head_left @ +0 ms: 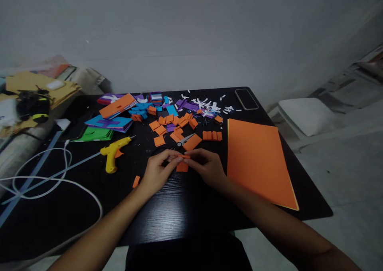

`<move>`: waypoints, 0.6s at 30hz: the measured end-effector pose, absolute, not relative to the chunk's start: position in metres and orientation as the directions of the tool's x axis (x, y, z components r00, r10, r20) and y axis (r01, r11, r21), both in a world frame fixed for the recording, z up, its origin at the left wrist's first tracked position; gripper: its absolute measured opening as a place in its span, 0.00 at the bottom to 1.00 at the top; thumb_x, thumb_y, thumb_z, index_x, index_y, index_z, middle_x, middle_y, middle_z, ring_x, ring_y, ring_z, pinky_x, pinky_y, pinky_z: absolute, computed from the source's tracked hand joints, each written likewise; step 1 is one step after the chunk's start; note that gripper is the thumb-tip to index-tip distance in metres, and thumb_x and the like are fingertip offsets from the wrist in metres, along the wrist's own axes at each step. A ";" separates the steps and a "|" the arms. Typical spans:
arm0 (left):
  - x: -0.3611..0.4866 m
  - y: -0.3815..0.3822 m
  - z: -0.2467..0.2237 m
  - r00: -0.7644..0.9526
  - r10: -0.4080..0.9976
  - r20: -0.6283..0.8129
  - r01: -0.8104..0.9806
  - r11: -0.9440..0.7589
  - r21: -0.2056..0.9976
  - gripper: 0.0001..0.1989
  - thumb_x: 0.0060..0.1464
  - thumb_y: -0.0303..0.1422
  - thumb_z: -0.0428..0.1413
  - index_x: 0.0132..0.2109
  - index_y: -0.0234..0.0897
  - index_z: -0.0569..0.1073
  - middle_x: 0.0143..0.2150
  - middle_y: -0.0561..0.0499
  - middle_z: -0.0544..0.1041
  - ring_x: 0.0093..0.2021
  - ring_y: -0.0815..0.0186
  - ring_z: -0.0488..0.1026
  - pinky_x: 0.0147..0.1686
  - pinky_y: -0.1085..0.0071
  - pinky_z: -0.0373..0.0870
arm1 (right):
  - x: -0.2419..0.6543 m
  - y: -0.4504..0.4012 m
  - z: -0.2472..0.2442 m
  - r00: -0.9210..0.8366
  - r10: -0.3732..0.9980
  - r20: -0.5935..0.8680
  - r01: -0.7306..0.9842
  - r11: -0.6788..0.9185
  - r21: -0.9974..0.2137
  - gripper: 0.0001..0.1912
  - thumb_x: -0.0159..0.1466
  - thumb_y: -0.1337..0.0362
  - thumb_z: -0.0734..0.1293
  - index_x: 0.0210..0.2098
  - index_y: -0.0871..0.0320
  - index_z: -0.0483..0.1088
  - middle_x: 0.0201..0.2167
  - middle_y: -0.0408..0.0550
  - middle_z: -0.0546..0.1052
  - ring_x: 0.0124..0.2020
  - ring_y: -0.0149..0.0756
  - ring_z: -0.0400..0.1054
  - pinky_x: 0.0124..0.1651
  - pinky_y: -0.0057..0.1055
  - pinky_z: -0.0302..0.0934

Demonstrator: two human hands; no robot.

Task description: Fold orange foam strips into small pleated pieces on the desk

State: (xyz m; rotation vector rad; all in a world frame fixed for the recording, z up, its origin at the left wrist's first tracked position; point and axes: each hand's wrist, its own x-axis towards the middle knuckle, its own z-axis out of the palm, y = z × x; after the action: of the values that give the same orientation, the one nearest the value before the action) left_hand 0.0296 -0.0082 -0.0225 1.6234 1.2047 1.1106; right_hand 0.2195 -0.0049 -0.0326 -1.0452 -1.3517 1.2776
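Between my two hands is a small orange paper piece [182,167], with a folded strip along its upper edge. My left hand [160,168] pinches its left side between thumb and fingers. On the other side, my right hand [208,168] grips the same piece, thumb in front. Just beyond the fingertips lie scissors [183,141], their handles partly hidden behind my left hand. A flat orange rectangle [192,142] rests beside the blades. Several folded orange pieces [179,121] are scattered farther back, and a row of orange pieces [212,135] sits to their right.
A yellow glue gun [113,153] lies at left, near a white cable [89,191]. Orange sheets [257,163] are stacked at right, with a phone [246,99] behind. Blue folders of paper [110,122], green paper [94,134] and white scraps [209,106] lie toward the back.
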 end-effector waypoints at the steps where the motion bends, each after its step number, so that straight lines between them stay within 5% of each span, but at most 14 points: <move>1: 0.030 -0.008 -0.023 0.145 0.974 0.172 0.258 -0.205 0.944 0.07 0.60 0.36 0.62 0.41 0.38 0.81 0.35 0.51 0.83 0.34 0.67 0.79 0.36 0.73 0.74 | 0.220 -0.005 -0.032 -0.178 0.981 0.082 -0.042 0.076 -0.996 0.10 0.60 0.58 0.77 0.41 0.53 0.81 0.37 0.45 0.85 0.39 0.40 0.81 0.45 0.35 0.75; 18: 0.031 -0.009 -0.018 0.124 0.986 0.113 0.214 -0.137 0.967 0.09 0.58 0.39 0.64 0.38 0.37 0.81 0.32 0.51 0.82 0.31 0.66 0.76 0.32 0.72 0.74 | 0.220 -0.004 -0.029 -0.176 0.983 0.050 -0.067 0.039 -0.997 0.10 0.61 0.55 0.76 0.38 0.53 0.81 0.38 0.46 0.85 0.41 0.40 0.80 0.48 0.37 0.75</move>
State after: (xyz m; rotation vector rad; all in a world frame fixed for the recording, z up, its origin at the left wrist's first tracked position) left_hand 0.0310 -0.0086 -0.0181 1.5185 1.2232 1.1028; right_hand 0.2201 -0.0045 -0.0293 -1.0392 -1.3113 1.3339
